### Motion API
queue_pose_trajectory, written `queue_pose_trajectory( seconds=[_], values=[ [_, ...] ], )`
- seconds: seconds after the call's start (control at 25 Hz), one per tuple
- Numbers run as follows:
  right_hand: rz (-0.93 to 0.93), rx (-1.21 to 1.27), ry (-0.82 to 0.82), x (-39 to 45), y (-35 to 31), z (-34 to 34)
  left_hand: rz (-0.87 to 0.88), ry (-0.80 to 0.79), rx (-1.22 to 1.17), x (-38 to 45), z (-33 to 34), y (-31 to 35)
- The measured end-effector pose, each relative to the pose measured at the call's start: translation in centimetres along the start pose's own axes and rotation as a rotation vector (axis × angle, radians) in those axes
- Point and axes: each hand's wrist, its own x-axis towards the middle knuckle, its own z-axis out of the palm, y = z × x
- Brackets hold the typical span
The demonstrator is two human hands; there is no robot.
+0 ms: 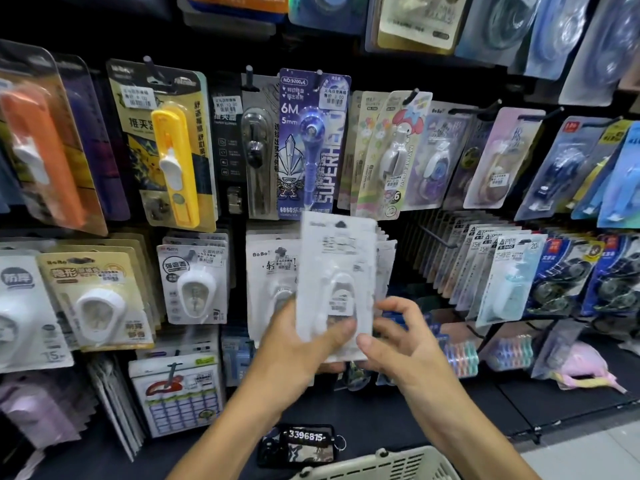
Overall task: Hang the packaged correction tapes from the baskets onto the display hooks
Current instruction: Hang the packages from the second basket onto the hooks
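A white packaged correction tape [337, 271] is held upright in front of the display wall, its hang hole at the top. My left hand [298, 344] grips its lower left part, thumb across the front. My right hand [398, 337] pinches its lower right edge. Just behind it hangs a row of matching white BoBo packs [270, 268] on a hook. The rim of a beige basket [388, 465] shows at the bottom edge below my arms; its contents are hidden.
Hooks full of packaged stationery cover the wall: a yellow pack [173, 157] upper left, a purple pack [310, 143] above, blue-grey tape packs [498, 271] at right. A bare hook [436, 235] juts out right of my pack. A numbered tag [301, 445] lies on the dark shelf.
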Motion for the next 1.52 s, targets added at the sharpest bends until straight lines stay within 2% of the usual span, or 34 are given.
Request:
queue_pose_trajectory(
  seconds=[0.04,0.12,0.16,0.28,0.32,0.44,0.6,0.88,1.08,1.24,1.36,1.4,1.44,1.52],
  values=[
    [-0.010,0.035,-0.044,0.2,-0.3,0.2,-0.017,-0.086,0.055,0.3,0.4,0.2],
    [-0.019,0.097,-0.009,0.5,-0.9,0.0,0.008,-0.156,0.198,1.2,0.5,0.8],
    [-0.009,0.113,0.045,0.5,-1.1,-0.3,0.102,-0.113,0.353,1.7,-0.1,0.7],
    [0.053,0.080,0.241,0.2,-0.9,-1.8,0.550,0.231,1.123,3.0,-2.5,-0.4],
    [0.058,0.036,0.287,0.2,-0.8,-2.5,0.554,0.266,1.279,3.3,-3.0,-0.7],
    [0.050,-0.032,0.338,0.4,-0.3,-3.6,0.361,0.158,1.496,4.3,-4.1,-1.9],
    [0.056,-0.150,0.284,3.2,1.5,-2.7,0.354,0.150,1.547,5.4,-3.8,-2.3],
    [-0.009,-0.319,0.312,12.8,4.1,-0.4,0.314,0.108,1.626,5.7,-4.2,-2.9],
    [0.050,-0.348,0.322,17.4,5.4,-0.2,0.343,0.077,1.646,5.8,-5.0,-3.0],
    [0.021,-0.348,0.261,15.9,6.0,0.3,0.405,0.093,1.639,5.1,-4.8,-3.9],
    [-0.016,-0.379,0.401,9.8,8.2,-0.9,0.523,0.166,1.564,2.3,-2.4,-6.6],
    [-0.008,-0.350,0.464,7.1,9.4,-1.7,0.502,0.115,1.567,1.1,-1.2,-8.4],
    [0.033,-0.330,0.526,4.2,11.1,-2.6,0.396,-0.004,1.552,-0.3,-0.1,-10.5],
    [0.212,-0.337,0.604,-1.3,15.2,-4.6,0.052,-0.280,1.441,-3.1,1.6,-15.8]
  ],
)
